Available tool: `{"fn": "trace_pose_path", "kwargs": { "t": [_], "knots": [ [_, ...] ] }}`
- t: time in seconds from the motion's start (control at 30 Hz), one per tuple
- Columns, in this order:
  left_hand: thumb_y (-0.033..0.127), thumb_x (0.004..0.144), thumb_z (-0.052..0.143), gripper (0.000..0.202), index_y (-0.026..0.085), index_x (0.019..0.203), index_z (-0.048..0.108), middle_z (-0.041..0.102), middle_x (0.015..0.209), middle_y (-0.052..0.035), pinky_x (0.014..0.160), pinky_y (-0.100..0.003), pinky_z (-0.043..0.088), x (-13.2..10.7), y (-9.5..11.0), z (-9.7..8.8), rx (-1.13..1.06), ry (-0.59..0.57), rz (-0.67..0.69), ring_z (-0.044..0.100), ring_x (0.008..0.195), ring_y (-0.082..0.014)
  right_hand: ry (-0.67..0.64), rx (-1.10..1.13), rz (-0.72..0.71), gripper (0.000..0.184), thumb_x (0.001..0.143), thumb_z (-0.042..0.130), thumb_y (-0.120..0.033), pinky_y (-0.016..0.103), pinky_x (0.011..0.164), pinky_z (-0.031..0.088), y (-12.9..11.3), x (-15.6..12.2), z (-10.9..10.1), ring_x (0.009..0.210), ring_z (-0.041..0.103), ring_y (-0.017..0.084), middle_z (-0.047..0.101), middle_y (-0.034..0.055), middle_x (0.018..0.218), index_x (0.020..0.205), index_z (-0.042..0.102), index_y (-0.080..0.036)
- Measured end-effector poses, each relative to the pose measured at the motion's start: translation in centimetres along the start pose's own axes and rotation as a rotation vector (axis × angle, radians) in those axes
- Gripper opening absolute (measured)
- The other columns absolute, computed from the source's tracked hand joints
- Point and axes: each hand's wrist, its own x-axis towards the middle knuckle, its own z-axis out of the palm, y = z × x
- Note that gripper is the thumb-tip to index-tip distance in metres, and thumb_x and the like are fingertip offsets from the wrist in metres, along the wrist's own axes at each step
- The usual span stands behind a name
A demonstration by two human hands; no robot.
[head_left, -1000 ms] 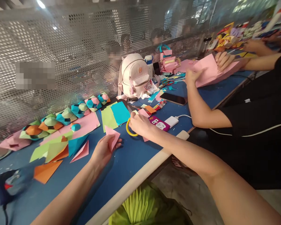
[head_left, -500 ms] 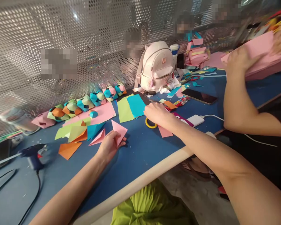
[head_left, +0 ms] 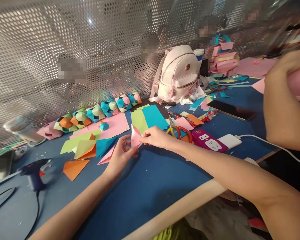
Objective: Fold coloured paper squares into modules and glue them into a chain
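Observation:
My left hand (head_left: 120, 156) and my right hand (head_left: 155, 137) meet over the blue table (head_left: 145, 186), both pinching a small folded pink paper triangle (head_left: 135, 137) held upright between them. Just right of my right hand lie scissors with yellow and red handles (head_left: 178, 131). Left of my left hand lie folded paper pieces: teal (head_left: 103, 146), green (head_left: 82, 146), orange (head_left: 75, 167) and pink.
A row of folded paper balls (head_left: 97, 111) lines the perforated metal screen. Flat green and teal sheets (head_left: 147, 118), a pink backpack (head_left: 177, 76), a phone (head_left: 231, 110), a power strip (head_left: 210, 141) and a glue gun (head_left: 36, 173) lie around. Another person's arm (head_left: 282, 103) holds pink paper at right.
My right hand left the yellow-handled scissors on the table and came over to the pink triangle; my left hand lifted that piece. The view shifted left.

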Motion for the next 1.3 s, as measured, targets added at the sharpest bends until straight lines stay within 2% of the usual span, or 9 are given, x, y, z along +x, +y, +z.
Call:
{"fn": "trace_pose_path", "kwargs": {
  "t": [0.3, 0.43, 0.57, 0.73, 0.83, 0.93, 1.07, 1.17, 1.3],
  "knots": [
    [0.030, 0.071, 0.072, 0.044, 0.020, 0.108, 0.052, 0.064, 0.085, -0.0014, 0.056, -0.028, 0.053, 1.6, -1.4, 0.1, 0.100, -0.010, 0.034, 0.062, 0.057, -0.0131, 0.060, 0.168, -0.042, 0.047, 0.074, 0.061, -0.053, 0.022, 0.050, 0.027, 1.5, -0.8, 0.2, 0.052, 0.038, 0.008, 0.045, -0.0049, 0.052, 0.052, 0.041, -0.018],
    [0.033, 0.080, 0.062, 0.017, 0.017, 0.083, 0.059, 0.062, 0.064, 0.0003, 0.060, -0.026, 0.051, 1.8, -1.7, -0.5, 0.148, -0.051, 0.019, 0.062, 0.056, -0.0135, 0.014, 0.192, -0.030, 0.048, 0.074, 0.063, -0.052, 0.022, 0.050, 0.025, 0.9, -1.6, 0.3, 0.053, 0.033, 0.007, 0.039, -0.0064, 0.053, 0.053, 0.037, -0.018],
    [0.036, 0.076, 0.066, 0.023, 0.016, 0.069, 0.058, 0.056, 0.058, 0.0016, 0.056, -0.025, 0.051, 2.1, -2.2, -1.0, -0.065, -0.011, -0.072, 0.058, 0.054, -0.0124, -0.082, 0.149, 0.010, 0.040, 0.076, 0.062, -0.044, 0.021, 0.049, 0.024, 0.5, -2.2, 0.6, 0.054, 0.033, 0.007, 0.036, -0.0067, 0.055, 0.056, 0.041, -0.017],
    [0.032, 0.070, 0.070, 0.022, 0.015, 0.065, 0.057, 0.048, 0.055, 0.0038, 0.045, -0.024, 0.052, 2.3, -2.2, -1.1, -0.237, 0.041, -0.139, 0.051, 0.047, -0.0101, 0.015, -0.165, 0.034, 0.039, 0.081, 0.056, -0.032, 0.023, 0.050, 0.022, 0.7, -1.7, 0.0, 0.052, 0.030, 0.007, 0.031, -0.0066, 0.052, 0.052, 0.035, -0.017],
    [0.031, 0.071, 0.070, 0.021, 0.015, 0.065, 0.057, 0.045, 0.055, 0.0045, 0.045, -0.024, 0.053, 2.3, -2.2, -1.2, -0.270, 0.053, -0.150, 0.049, 0.046, -0.0091, 0.073, -0.469, -0.016, 0.034, 0.086, 0.052, -0.026, 0.025, 0.053, 0.024, 0.9, -1.6, -1.0, 0.055, 0.038, 0.009, 0.045, -0.0034, 0.056, 0.054, 0.044, -0.017],
    [0.030, 0.070, 0.071, 0.022, 0.015, 0.065, 0.056, 0.043, 0.055, 0.0053, 0.048, -0.025, 0.055, 2.4, -2.3, -1.3, -0.282, 0.066, -0.156, 0.048, 0.046, -0.0080, 0.082, -0.832, -0.045, 0.020, 0.089, 0.052, -0.025, 0.026, 0.057, 0.029, 1.0, -2.4, -2.4, 0.073, 0.054, 0.015, 0.060, 0.0038, 0.080, 0.072, 0.059, -0.017],
    [0.032, 0.070, 0.072, 0.024, 0.014, 0.065, 0.057, 0.042, 0.056, 0.0055, 0.051, -0.025, 0.056, 2.4, -2.5, -1.2, -0.271, 0.068, -0.141, 0.047, 0.048, -0.0075, -0.083, -1.175, 0.050, 0.012, 0.088, 0.052, -0.019, 0.029, 0.062, 0.035, 0.7, -3.5, -3.3, 0.096, 0.058, 0.026, 0.061, 0.0096, 0.100, 0.092, 0.063, -0.017],
    [0.032, 0.071, 0.072, 0.022, 0.014, 0.068, 0.059, 0.044, 0.058, 0.0051, 0.056, -0.025, 0.057, 2.2, -2.6, -1.1, -0.278, 0.060, -0.112, 0.046, 0.051, -0.0069, -0.188, -1.255, 0.123, 0.018, 0.087, 0.047, -0.013, 0.032, 0.062, 0.037, 0.4, -3.8, -3.0, 0.087, 0.061, 0.026, 0.062, 0.0114, 0.099, 0.091, 0.064, -0.016],
    [0.031, 0.071, 0.071, 0.021, 0.014, 0.068, 0.059, 0.045, 0.058, 0.0046, 0.058, -0.024, 0.056, 1.9, -2.7, -1.1, -0.272, 0.067, -0.098, 0.046, 0.053, -0.0071, -0.190, -1.284, 0.093, 0.022, 0.086, 0.045, -0.010, 0.035, 0.069, 0.038, 0.3, -3.8, -2.7, 0.085, 0.062, 0.026, 0.064, 0.0123, 0.089, 0.081, 0.066, -0.015]
  ]
}}
